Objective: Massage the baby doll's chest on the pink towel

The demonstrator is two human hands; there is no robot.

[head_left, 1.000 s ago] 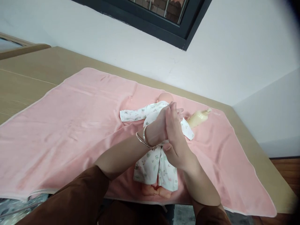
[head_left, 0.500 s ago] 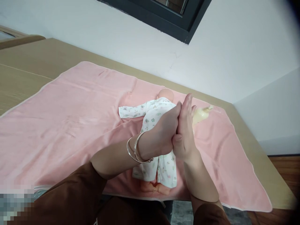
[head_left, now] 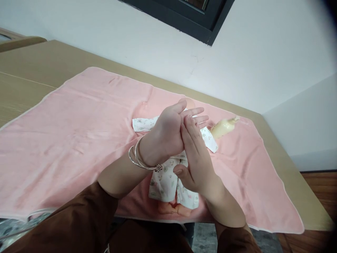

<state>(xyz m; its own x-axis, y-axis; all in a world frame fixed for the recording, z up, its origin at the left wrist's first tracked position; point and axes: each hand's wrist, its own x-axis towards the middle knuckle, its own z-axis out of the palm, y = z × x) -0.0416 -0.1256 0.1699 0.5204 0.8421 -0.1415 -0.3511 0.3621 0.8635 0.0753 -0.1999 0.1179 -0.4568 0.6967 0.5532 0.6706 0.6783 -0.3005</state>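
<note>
My left hand (head_left: 170,131), with two bangles (head_left: 138,158) at its wrist, is turned palm up with its fingers stretched out. Across its fingers lies my right hand (head_left: 196,154), flat, fingers extended and thumb apart. The two touch each other, and I see nothing held in either. Beneath them a baby doll in a white printed outfit (head_left: 163,181) lies on a pink blanket (head_left: 86,119). My hands hide its chest and most of its head; its feet (head_left: 173,209) point toward me. A pale yellow pump bottle (head_left: 223,127) lies on its side to the right of the doll.
The blanket covers much of a wooden table (head_left: 31,66), whose right edge drops to a brown floor (head_left: 319,186). A white wall (head_left: 168,59) with a dark window frame (head_left: 184,17) stands behind it.
My palms were pressed together upright; now the left has rolled open, palm up, and the right has slid down and left onto its fingers. The doll's sleeve and more of the bottle show.
</note>
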